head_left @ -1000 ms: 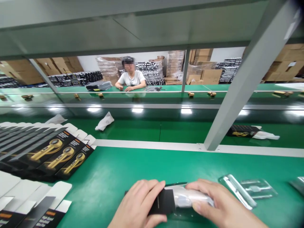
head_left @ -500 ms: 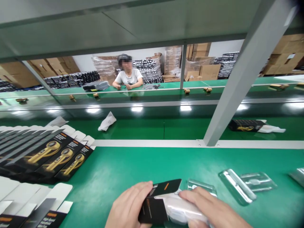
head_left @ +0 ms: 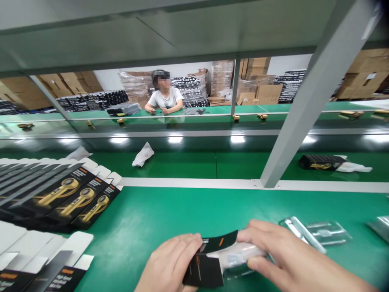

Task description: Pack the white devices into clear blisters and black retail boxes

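Low in the middle of the head view, my left hand (head_left: 172, 263) is wrapped round a small black carton (head_left: 205, 271) whose flap stands open. From its open end, on the right, sticks out a bundle in thin white wrapping (head_left: 237, 256), with clear plastic under it. My right hand (head_left: 282, 253) grips this bundle between thumb and fingers, close to the carton's opening. What lies inside the wrapping cannot be made out. Just beyond my right hand lie clear plastic trays (head_left: 330, 232), one partly covered by the hand.
Open black cartons (head_left: 91, 207) with a gold handheld fan printed on them stand in rows at left. Beyond the metal rail (head_left: 194, 183), a white pouch (head_left: 143, 155) and a black carton (head_left: 322, 162) lie on a green belt. A slanted post (head_left: 299, 101) rises at right. A person (head_left: 165, 99) sits opposite.
Both hands and the carton have shifted slightly right. Less of the wrapped bundle shows outside the carton. The near belt's pouch and carton moved right; the gold items on the far belt moved left.
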`<state>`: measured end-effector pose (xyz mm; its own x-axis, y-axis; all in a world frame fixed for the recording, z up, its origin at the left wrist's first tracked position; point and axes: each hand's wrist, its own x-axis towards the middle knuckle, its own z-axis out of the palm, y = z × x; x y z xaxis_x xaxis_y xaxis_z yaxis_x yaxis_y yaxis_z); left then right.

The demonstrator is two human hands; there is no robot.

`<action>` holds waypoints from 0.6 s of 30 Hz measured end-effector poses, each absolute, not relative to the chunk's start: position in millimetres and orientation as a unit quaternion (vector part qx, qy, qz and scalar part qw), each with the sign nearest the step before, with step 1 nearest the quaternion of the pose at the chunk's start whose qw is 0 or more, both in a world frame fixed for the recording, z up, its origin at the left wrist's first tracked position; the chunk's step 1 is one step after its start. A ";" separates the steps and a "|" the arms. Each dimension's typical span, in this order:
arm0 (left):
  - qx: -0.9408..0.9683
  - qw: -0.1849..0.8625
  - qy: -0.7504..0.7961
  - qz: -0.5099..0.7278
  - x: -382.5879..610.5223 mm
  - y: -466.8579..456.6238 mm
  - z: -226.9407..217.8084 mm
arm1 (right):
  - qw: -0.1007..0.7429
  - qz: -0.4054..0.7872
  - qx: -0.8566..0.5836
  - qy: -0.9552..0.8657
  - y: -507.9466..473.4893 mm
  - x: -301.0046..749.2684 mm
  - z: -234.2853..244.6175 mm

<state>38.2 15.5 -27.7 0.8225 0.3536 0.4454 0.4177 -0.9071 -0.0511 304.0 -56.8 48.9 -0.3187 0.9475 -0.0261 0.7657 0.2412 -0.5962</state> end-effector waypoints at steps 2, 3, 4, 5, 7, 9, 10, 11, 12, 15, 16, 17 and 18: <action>-0.953 0.063 -0.210 -0.211 38.5 15.3 -26.6 | 0.170 0.291 -0.546 -0.767 -55.3 302.0 48.9; -0.952 0.058 -0.214 -0.213 38.1 15.5 -26.5 | 0.168 0.294 -0.544 -0.768 -55.9 299.5 45.2; -0.950 0.055 -0.218 -0.216 37.5 15.9 -26.6 | 0.167 0.290 -0.543 -0.770 -57.2 296.4 40.0; -0.950 0.055 -0.216 -0.220 36.7 16.5 -26.9 | 0.164 0.283 -0.544 -0.773 -58.7 293.1 34.0; -0.949 0.057 -0.209 -0.228 35.7 17.9 -27.8 | 0.159 0.269 -0.544 -0.779 -61.7 287.1 22.7; -0.949 0.060 -0.202 -0.234 35.8 18.9 -28.8 | 0.159 0.256 -0.535 -0.789 -63.3 283.5 14.5; -0.948 0.062 -0.201 -0.238 36.1 19.1 -29.4 | 0.162 0.243 -0.532 -0.795 -63.6 282.7 11.7; -0.947 0.064 -0.201 -0.244 36.4 19.3 -30.0 | 0.166 0.226 -0.527 -0.802 -63.9 282.6 9.5; -0.945 0.064 -0.204 -0.248 36.4 19.5 -30.6 | 0.171 0.204 -0.524 -0.809 -64.4 283.2 7.9; -0.942 0.054 -0.219 -0.249 32.0 21.3 -31.8 | 0.204 0.140 -0.521 -0.817 -68.6 290.7 6.9; -0.939 0.046 -0.239 -0.245 28.7 22.5 -31.9 | 0.225 0.131 -0.524 -0.811 -71.3 295.6 8.2; -0.932 0.037 -0.269 -0.241 24.6 24.0 -31.8 | 0.250 0.130 -0.532 -0.798 -74.5 302.0 10.2; -0.921 0.027 -0.304 -0.240 20.0 25.7 -31.6 | 0.277 0.136 -0.548 -0.777 -77.9 309.6 12.6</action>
